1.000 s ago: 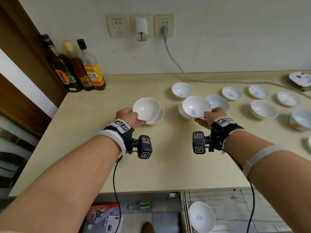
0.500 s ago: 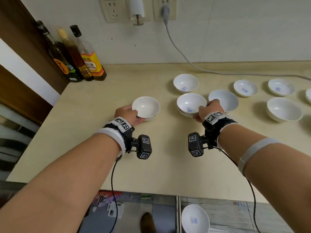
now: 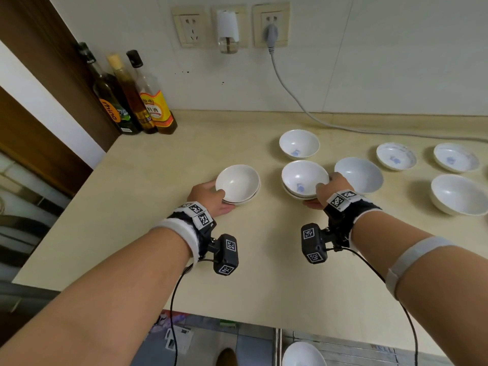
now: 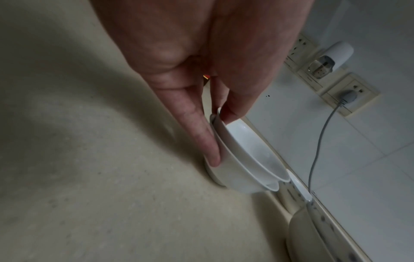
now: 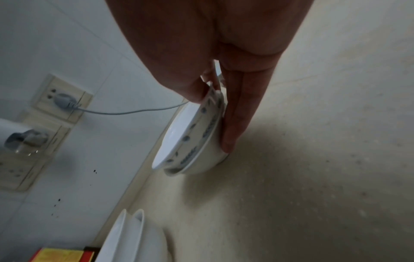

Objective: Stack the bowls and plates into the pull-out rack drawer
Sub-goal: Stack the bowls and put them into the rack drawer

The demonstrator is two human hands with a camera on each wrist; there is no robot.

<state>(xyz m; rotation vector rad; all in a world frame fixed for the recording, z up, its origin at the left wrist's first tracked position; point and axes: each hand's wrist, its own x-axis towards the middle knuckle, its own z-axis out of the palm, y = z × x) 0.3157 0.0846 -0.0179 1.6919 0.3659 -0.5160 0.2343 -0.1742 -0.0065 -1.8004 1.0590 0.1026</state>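
Note:
Two plain white bowls (image 3: pixel 237 184) sit nested on the beige counter (image 3: pixel 148 233). My left hand (image 3: pixel 211 195) pinches the rim of this stack (image 4: pixel 246 159), thumb inside the upper bowl and fingers (image 4: pixel 197 131) along the outer wall. My right hand (image 3: pixel 327 191) grips a second nested pair, white bowls with blue pattern (image 3: pixel 302 179), in the same way; the stack (image 5: pixel 192 140) rests on the counter. Below the counter edge, the pull-out rack drawer (image 3: pixel 351 351) holds one white bowl (image 3: pixel 303 355).
Several more bowls and shallow plates lie to the right: a bowl (image 3: pixel 299 143), a bowl (image 3: pixel 359 174), plates (image 3: pixel 396 156) (image 3: pixel 456 157), a bowl (image 3: pixel 458 194). Three bottles (image 3: pixel 132 101) stand at the back left. A grey cord (image 3: pixel 303 101) runs from the wall socket.
Both hands have lowered their bowls onto the bowls beneath them, forming two nested pairs that rest on the counter. The head view has tilted slightly.

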